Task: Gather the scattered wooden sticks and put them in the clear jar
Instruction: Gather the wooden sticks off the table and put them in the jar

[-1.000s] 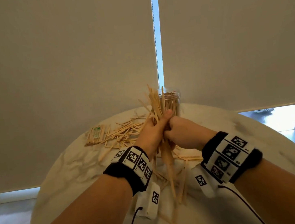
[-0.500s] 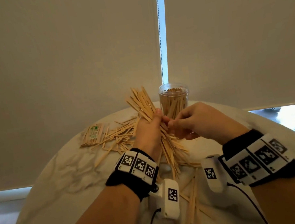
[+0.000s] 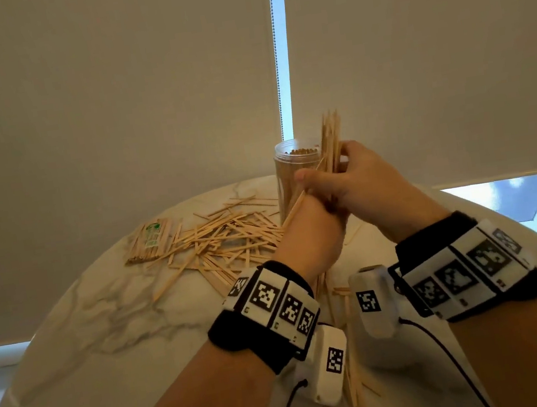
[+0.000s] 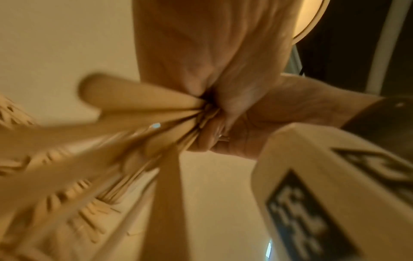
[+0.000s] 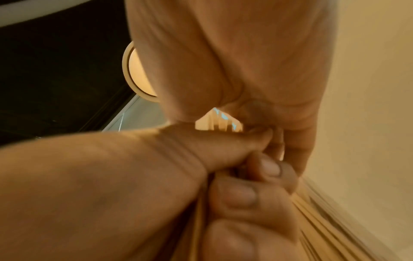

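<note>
- Two hands close on one bundle of wooden sticks, held upright just in front of the clear jar.
- The right hand curls its fingers round the upper part of the bundle, thumb lying across the front; stick tips rise above the fist, beside the jar's rim.
- The left hand sits directly below and against the right one, wrapped round the lower part of the bundle; the right wrist view shows its fingertips curled tight over the sticks.
- In the left wrist view, blurred sticks fan outward from the closed left fist, and the right hand grips beside it.
- The jar stands upright near the far edge of the marble table and already holds many sticks on end.
- Many loose sticks lie scattered on the table left of the hands, touching and crossing each other.
- A packet of sticks with a green label lies at the pile's far left.
- Several more sticks lie on the table between the wrists.
- Pale roller blinds hang behind the table.
</note>
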